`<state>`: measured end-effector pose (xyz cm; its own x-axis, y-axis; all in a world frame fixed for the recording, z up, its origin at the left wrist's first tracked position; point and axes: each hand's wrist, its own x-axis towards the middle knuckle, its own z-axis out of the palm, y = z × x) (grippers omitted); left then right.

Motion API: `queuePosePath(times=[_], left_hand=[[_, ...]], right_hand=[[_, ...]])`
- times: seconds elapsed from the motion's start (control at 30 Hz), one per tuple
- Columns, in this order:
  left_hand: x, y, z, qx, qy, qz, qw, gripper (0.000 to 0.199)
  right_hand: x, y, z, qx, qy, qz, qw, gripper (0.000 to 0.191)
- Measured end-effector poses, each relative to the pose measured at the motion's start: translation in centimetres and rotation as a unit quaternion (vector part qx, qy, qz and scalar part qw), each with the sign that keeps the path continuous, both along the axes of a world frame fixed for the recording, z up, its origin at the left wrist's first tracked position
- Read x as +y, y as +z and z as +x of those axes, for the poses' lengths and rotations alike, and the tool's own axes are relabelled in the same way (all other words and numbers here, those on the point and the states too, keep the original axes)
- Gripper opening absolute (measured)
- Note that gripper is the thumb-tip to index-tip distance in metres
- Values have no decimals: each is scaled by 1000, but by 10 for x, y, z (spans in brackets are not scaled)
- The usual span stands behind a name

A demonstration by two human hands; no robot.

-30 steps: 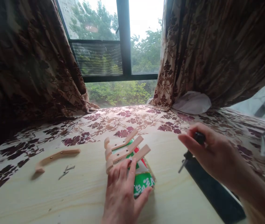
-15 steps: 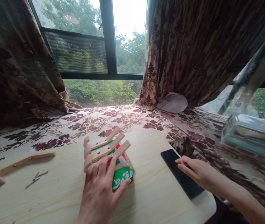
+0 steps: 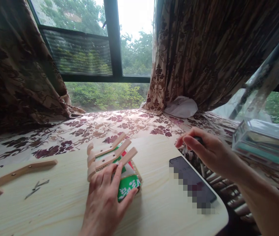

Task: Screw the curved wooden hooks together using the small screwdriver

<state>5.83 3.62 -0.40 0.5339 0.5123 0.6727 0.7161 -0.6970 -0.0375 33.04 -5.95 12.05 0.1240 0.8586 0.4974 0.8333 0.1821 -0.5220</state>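
My left hand (image 3: 105, 200) lies spread over the nearest of three pale wooden hooks (image 3: 129, 156), its fingers on the wood and its thumb reaching across a green, white and red packet (image 3: 129, 186). The hooks rest side by side on the packet, with dark holes or screws in them. My right hand (image 3: 198, 147) is raised above the table's right edge, fingers curled closed; a small dark thing shows at it, too hidden to name. Below it lies a phone (image 3: 193, 182) with a lit screen, partly pixelated.
Another wooden hook (image 3: 21, 173) and several dark screws (image 3: 36, 189) lie on the light wooden table (image 3: 159, 203) at left. Beyond are a flowered cloth (image 3: 100, 127), a white bag (image 3: 182, 107), curtains and windows. A clear plastic box (image 3: 264, 144) stands at right.
My right hand has lifted off the phone, moving up, with its fingers more curled. The phone's screen has gone from dark to lit. My left hand stays on the hook.
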Motion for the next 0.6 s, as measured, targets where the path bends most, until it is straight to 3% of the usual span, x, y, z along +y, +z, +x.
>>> queuePosePath(times=[0.1,0.2,0.4,0.6], left_hand=[[-3,1,-1,5,9,8,1000,61],[-7,3,-1,28,20,27,999,64],[-6,2,-3,53,22,81,995,68],[-4,2,-2,44,27,103,993,72]], right_hand=[[25,12,-36,67,42,121,989,31],[58,12,-70,144,98,176,969,29],[117,-5,-117,202,141,163,955,30],[138,-23,-134,155,150,146,966,27]])
